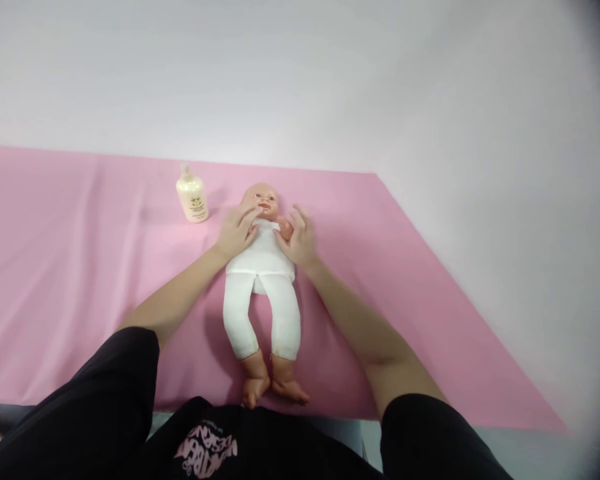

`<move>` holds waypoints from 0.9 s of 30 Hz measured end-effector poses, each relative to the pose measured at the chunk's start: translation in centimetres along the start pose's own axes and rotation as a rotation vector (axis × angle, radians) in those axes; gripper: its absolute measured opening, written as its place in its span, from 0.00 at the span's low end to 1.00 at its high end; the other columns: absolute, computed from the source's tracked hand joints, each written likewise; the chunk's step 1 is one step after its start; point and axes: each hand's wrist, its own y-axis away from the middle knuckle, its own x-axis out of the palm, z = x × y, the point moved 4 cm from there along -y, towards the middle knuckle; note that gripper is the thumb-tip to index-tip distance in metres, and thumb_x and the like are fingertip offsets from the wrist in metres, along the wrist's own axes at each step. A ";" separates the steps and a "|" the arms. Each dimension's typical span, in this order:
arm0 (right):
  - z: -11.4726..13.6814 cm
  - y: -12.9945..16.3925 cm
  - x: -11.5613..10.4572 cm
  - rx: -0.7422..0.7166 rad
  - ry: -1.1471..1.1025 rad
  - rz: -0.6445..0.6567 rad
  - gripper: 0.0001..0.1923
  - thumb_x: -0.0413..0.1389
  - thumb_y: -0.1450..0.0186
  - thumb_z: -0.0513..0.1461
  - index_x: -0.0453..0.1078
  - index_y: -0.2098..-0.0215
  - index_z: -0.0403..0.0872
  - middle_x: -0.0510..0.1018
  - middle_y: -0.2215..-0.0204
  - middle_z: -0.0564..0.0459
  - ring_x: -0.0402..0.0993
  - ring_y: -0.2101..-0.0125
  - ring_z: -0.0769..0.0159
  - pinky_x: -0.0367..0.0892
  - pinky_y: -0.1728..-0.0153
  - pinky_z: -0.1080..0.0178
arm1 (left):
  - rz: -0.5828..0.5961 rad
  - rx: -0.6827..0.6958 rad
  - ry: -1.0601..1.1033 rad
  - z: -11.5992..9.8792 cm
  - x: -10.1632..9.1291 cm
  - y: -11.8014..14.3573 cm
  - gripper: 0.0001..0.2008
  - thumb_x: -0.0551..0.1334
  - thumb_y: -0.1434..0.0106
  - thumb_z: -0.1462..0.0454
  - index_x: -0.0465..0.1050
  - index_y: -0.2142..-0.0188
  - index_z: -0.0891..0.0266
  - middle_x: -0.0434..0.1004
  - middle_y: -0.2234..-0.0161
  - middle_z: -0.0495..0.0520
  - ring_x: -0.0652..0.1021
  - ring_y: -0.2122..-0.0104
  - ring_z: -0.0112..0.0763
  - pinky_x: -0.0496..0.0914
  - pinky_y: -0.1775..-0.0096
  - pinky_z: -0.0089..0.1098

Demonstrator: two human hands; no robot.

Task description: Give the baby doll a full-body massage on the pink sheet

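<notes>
A baby doll [260,257] in a white top and white leggings lies on its back, its head away from me and its bare feet near my body. My left hand [240,230] rests on the doll's chest and shoulder on the left, fingers stretched out toward its chin. On the other side my right hand [299,239] is at the doll's shoulder, with the thumb on the chest edge and the fingers spread upward. Both hands look open and grip nothing. The doll's arm on the left is hidden behind my left hand.
A cream pump bottle [193,199] with a printed label stands left of the doll's head. Pink cloth [380,267] covers the table, with creases on the left. Its right edge slants toward me, and a pale surface [300,80] lies beyond it.
</notes>
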 end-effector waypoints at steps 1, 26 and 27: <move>-0.6 -0.2 0.1 0.037 0.001 -0.006 0.32 0.53 0.30 0.53 0.56 0.34 0.47 0.65 0.34 0.33 0.63 0.33 0.44 0.63 0.35 0.34 | -0.017 -0.066 0.002 0.9 0.0 -0.1 0.28 0.51 0.27 0.48 0.67 0.37 0.62 0.72 0.39 0.71 0.73 0.38 0.53 0.66 0.37 0.55; 1.4 -0.3 -0.8 -0.109 -0.138 -0.077 0.19 0.52 0.29 0.42 0.68 0.40 0.52 0.80 0.49 0.44 0.79 0.47 0.57 0.76 0.45 0.51 | -0.013 0.069 0.087 0.7 -1.6 -0.7 0.14 0.59 0.32 0.54 0.75 0.54 0.59 0.81 0.61 0.59 0.82 0.58 0.41 0.76 0.52 0.43; 2.3 0.0 -0.6 -0.186 -0.115 -0.019 0.16 0.51 0.29 0.40 0.72 0.45 0.52 0.82 0.53 0.46 0.80 0.51 0.57 0.77 0.48 0.51 | 0.040 0.146 0.081 -0.2 -1.2 -0.5 0.12 0.59 0.32 0.54 0.76 0.58 0.58 0.81 0.64 0.58 0.81 0.61 0.41 0.76 0.54 0.42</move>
